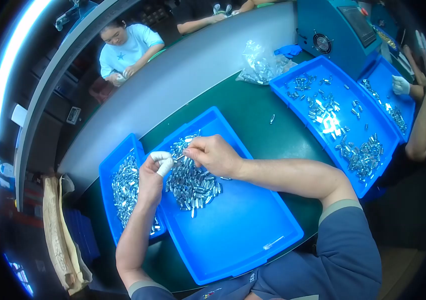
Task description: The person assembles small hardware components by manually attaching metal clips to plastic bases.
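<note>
My left hand point(152, 175), with white coverings on its thumb and a finger, is closed in a pinch above the large blue tray point(243, 235). Facing it, my right hand point(216, 156) is bare and also pinches. Between the fingertips of both hands is a small shiny metal part point(179, 157); its exact kind is too small to tell. Beneath the hands lies a heap of similar metal parts point(193, 187) in the far left portion of the tray. A thin pale tool point(273, 243) rests in the tray's near right corner.
Left of the large tray stands a narrower blue tray point(104, 175) full of metal parts. Another blue tray point(293, 102) with scattered parts lies to the right, near a teal machine point(323, 30). A clear plastic bag point(260, 67) sits at the back. Other people work across the table and at right.
</note>
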Demonstrator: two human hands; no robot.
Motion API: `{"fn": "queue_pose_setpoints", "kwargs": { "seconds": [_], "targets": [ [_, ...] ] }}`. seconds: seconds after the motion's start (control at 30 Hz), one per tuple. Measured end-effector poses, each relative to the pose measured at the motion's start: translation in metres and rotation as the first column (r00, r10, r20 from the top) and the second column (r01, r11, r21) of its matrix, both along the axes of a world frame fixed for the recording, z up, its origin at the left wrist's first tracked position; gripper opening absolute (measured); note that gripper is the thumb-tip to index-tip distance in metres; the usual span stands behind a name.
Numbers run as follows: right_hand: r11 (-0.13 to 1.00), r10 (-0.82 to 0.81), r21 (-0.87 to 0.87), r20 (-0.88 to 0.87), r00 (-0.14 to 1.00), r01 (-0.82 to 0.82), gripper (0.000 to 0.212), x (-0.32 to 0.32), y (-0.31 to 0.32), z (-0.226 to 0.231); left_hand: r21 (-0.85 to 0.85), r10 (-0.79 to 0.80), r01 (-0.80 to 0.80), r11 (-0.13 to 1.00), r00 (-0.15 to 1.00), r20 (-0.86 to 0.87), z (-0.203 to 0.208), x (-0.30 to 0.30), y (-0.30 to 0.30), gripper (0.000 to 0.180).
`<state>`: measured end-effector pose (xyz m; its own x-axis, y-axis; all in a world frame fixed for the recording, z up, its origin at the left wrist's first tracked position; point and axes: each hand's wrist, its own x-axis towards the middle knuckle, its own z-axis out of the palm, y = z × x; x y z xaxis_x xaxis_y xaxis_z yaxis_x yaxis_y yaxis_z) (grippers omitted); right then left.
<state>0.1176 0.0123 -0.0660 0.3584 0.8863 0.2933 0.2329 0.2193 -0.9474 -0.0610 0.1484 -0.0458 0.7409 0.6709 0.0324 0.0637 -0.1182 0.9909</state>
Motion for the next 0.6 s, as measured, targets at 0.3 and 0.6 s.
{"fn": "queue_pose_setpoints", "kwargs": {
  "seconds": [0.3, 0.6],
  "targets": [
    [1.0, -0.003, -0.017, -0.06, 0.998, 0.002, 0.024, -0.0023, 0.0061, 0.0036, -0.139, 0.054, -0.041, 0.989, 0.994, 0.092, -0.005, -0.0016, -0.0039, 0.016],
    [0.999, -0.019, -0.031, -0.026, 0.999, 0.018, 0.024, -0.0046, 0.0037, 0.0029, -0.209, 0.045, -0.018, 0.978, 0.992, 0.122, -0.0063, -0.0015, -0.0056, 0.019]
  ]
}}
